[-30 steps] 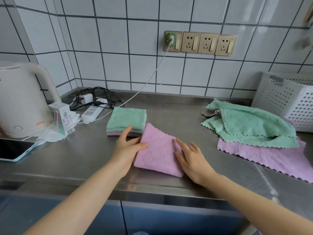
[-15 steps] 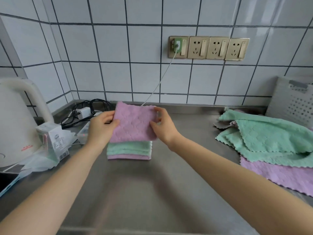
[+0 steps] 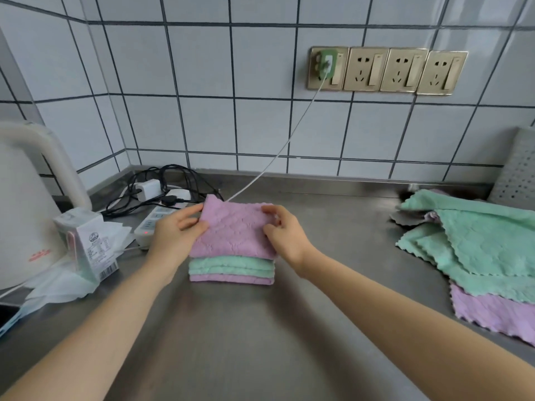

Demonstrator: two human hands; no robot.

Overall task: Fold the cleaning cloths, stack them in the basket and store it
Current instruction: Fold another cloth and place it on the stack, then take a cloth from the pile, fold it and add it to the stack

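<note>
A folded pink cloth (image 3: 233,230) lies on top of a small stack of folded cloths (image 3: 231,270), green over pink, on the steel counter. My left hand (image 3: 176,233) pinches the pink cloth's left edge, thumb on top. My right hand (image 3: 285,231) pinches its right edge. Unfolded green cloths (image 3: 486,238) lie in a heap at the right over an unfolded pink cloth (image 3: 492,314). The white perforated basket (image 3: 518,172) stands at the far right edge, only partly in view.
A white kettle (image 3: 26,204) stands at the left beside a small carton (image 3: 86,241) and crumpled wrapping. A power strip (image 3: 156,221) with black cables and a white charger cable lie behind the stack. A phone (image 3: 7,319) pokes in at the lower left.
Both hands lifted the folded pink cloth from the counter's front edge and brought it over the folded stack; it now rests lower on the stack than half a second ago.
</note>
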